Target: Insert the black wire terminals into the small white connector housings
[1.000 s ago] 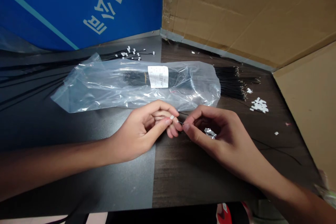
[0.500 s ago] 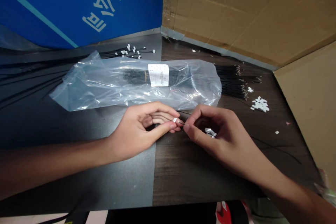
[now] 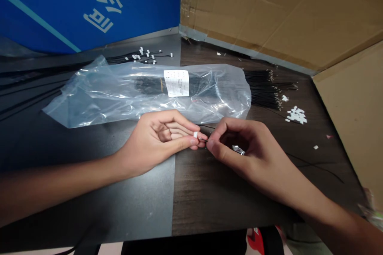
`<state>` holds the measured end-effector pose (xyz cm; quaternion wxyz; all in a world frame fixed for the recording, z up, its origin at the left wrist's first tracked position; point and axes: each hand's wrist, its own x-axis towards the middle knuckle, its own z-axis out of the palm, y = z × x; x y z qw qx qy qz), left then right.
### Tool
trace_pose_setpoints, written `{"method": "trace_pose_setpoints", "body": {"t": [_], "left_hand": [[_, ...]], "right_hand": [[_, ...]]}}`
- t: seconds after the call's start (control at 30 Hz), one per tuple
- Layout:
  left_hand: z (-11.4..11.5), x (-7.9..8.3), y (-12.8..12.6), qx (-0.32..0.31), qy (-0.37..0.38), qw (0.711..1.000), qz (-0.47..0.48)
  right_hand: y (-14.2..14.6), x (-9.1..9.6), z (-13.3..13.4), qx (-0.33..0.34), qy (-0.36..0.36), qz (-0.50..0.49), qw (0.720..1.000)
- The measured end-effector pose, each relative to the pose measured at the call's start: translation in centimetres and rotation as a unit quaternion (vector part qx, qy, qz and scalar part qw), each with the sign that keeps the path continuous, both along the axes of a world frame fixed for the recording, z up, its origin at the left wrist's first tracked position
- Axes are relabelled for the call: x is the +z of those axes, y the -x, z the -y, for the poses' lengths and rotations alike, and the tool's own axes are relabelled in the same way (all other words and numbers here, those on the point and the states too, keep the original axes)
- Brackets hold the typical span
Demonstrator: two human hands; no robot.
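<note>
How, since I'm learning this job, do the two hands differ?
The left hand pinches a small white connector; the right hand pinches a thin black wire. Something silvery shows inside the right hand, nothing inside the left hand. Both meet fingertip to fingertip over the table.

White connector [image 3: 195,134], black wire [image 3: 311,165]

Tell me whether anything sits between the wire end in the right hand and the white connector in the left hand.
Nothing visible does. The left hand pinches the white connector, and the right hand holds the wire end right at it. The plastic bag lies behind both hands.
</note>
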<state>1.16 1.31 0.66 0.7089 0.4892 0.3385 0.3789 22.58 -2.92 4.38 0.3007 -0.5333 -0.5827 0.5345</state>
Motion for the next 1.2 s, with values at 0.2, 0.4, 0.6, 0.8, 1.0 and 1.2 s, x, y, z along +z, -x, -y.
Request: {"method": "trace_pose_setpoints", "body": {"t": [0.2, 0.4, 0.6, 0.8, 1.0, 1.2], "left_hand": [[-0.27, -0.04, -0.05, -0.012, -0.004, 1.000, -0.004], [-0.23, -0.06, 0.22, -0.028, -0.053, 0.998, -0.037], [-0.45, 0.11, 0.37, -0.048, -0.038, 0.997, -0.044], [-0.63, -0.55, 0.33, -0.041, -0.043, 0.998, -0.002], [-0.70, -0.76, 0.41, -0.044, -0.080, 0.996, -0.017], [-0.48, -0.63, 0.37, -0.041, -0.099, 0.993, -0.041]], "right_hand": [[-0.05, 0.25, 0.19, -0.009, 0.001, -0.009, 1.000], [0.03, 0.34, 0.02, -0.010, 0.001, -0.014, 1.000], [-0.10, 0.26, 0.12, -0.009, 0.004, -0.012, 1.000], [-0.01, 0.12, 0.01, -0.007, 0.004, -0.003, 1.000], [-0.03, 0.13, 0.16, -0.011, -0.003, 0.006, 1.000], [-0.08, 0.17, 0.16, -0.009, -0.003, 0.011, 1.000]]}}
